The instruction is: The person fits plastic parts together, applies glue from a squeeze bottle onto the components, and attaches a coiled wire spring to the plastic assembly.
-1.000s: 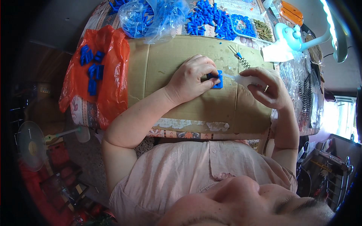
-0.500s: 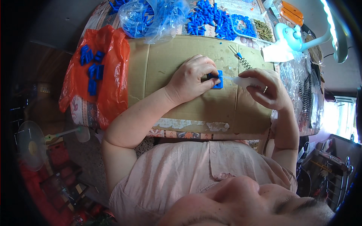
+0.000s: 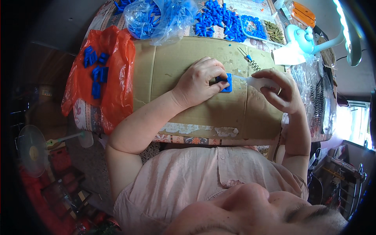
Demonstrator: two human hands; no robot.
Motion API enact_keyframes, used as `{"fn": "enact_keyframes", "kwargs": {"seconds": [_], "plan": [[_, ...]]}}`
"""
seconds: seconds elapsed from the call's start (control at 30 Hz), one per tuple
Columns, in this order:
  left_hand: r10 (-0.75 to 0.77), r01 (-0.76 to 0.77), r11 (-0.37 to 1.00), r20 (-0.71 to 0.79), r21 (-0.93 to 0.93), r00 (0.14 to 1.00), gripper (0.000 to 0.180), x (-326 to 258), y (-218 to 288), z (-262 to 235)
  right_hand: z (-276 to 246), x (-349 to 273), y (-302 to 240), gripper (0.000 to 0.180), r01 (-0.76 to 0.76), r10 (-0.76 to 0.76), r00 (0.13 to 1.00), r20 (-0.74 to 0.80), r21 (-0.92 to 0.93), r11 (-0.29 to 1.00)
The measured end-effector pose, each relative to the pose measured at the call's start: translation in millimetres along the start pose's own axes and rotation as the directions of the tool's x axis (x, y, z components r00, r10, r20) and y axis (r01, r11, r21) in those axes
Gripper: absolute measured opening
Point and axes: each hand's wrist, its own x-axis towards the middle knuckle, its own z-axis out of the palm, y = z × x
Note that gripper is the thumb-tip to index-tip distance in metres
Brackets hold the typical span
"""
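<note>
My left hand (image 3: 200, 80) rests on a sheet of brown cardboard (image 3: 188, 113) and pinches a small blue plastic part (image 3: 226, 83) against it. My right hand (image 3: 282, 91) holds a small whitish squeeze bottle (image 3: 261, 81), its thin nozzle pointing left at the blue part's edge. A metal spring with a blue tip (image 3: 250, 62) lies on the cardboard just beyond the two hands.
An orange plastic bag (image 3: 113, 74) with several blue parts (image 3: 95, 68) lies at the left. Clear bags (image 3: 156, 17) and a heap of blue parts (image 3: 219, 17) fill the far edge, beside a tray of brass pieces (image 3: 274, 32). A teal lamp base (image 3: 303, 37) and springs (image 3: 319, 98) stand right.
The two hands stay nearly still. My right hand has tipped the bottle's nozzle slightly closer to the blue part.
</note>
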Motion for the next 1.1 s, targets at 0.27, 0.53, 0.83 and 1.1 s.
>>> {"fn": "enact_keyframes", "kwargs": {"seconds": [0.27,0.53,0.83,1.1], "plan": [[0.016,-0.016,1.000,-0.010,-0.007,1.000,0.012,-1,0,0,-2,-5,15,0.041,-0.106,0.157,0.984,-0.089,0.421,0.901],[0.011,-0.011,1.000,0.004,-0.027,1.000,0.012,0,-1,0,-12,-5,33,0.052,-0.029,0.112,0.990,-0.081,0.672,0.740],[0.022,-0.022,0.999,0.010,-0.036,1.000,0.014,1,0,-1,-24,2,44,0.038,-0.259,0.267,0.878,-0.398,0.074,0.963],[0.009,-0.008,1.000,0.025,-0.025,1.000,0.014,2,1,-2,-22,6,62,0.033,-0.387,0.384,0.841,-0.382,0.073,0.919]]}}
